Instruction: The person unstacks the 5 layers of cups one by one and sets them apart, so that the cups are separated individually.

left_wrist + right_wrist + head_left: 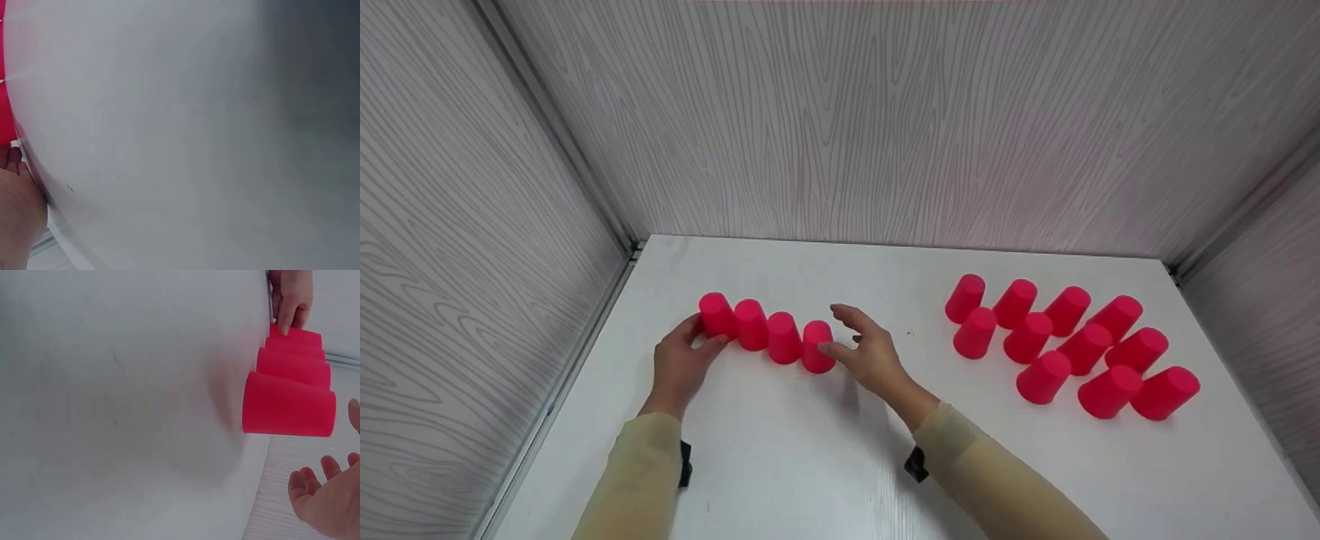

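Several bright pink-red cups stand upside down in a slanting row left of the table's middle. My left hand point(681, 360) grips the leftmost cup point(717, 315), its thumb on the near side and the other fingers partly hidden behind it. In the right wrist view that left hand point(292, 295) shows at the far end of the row. Beside the rightmost cup point(817, 347) my right hand point(874, 356) is held with thumb and fingers spread apart. The right wrist view shows a gap between this end cup point(289, 405) and the right hand point(332, 498).
On the right of the white table point(780, 465) stands a group of several more upside-down cups point(1039, 337), in slanting rows. Wood-grain panels rise at the back point(847, 135), the left point(450, 262) and the right point(1275, 300).
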`<state>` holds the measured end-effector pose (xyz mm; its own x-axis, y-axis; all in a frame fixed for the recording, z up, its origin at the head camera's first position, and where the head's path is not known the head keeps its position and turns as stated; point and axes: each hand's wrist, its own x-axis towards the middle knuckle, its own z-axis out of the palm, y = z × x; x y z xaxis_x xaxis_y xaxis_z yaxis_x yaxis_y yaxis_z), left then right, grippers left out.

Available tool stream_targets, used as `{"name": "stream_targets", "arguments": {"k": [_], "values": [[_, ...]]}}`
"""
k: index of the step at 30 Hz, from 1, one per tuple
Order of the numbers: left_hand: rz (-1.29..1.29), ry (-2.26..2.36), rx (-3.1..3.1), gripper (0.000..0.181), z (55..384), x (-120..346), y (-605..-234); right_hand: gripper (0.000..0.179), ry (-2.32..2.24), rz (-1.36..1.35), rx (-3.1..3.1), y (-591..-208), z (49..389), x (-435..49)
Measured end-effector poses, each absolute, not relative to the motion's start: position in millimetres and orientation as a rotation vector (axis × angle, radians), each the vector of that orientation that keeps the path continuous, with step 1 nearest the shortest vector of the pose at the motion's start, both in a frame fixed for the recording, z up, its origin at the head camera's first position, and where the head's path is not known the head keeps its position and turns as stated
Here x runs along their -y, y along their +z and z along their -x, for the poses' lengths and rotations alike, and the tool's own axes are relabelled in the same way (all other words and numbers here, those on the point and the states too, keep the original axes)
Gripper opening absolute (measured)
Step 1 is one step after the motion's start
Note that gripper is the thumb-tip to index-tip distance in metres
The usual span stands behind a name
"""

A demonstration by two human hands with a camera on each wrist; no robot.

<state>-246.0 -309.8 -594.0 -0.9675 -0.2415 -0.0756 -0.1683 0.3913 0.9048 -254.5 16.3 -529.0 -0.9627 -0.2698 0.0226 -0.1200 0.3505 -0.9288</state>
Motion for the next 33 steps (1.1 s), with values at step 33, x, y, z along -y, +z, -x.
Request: {"name": "stream_targets", "arguments": {"k": [33], "values": [[-0.368, -1.649, 2.574, 0.080, 246.6, 311.1, -594.4, 0.063, -1.761, 0.264, -2.507, -520.8, 239.7, -85.2]]}}
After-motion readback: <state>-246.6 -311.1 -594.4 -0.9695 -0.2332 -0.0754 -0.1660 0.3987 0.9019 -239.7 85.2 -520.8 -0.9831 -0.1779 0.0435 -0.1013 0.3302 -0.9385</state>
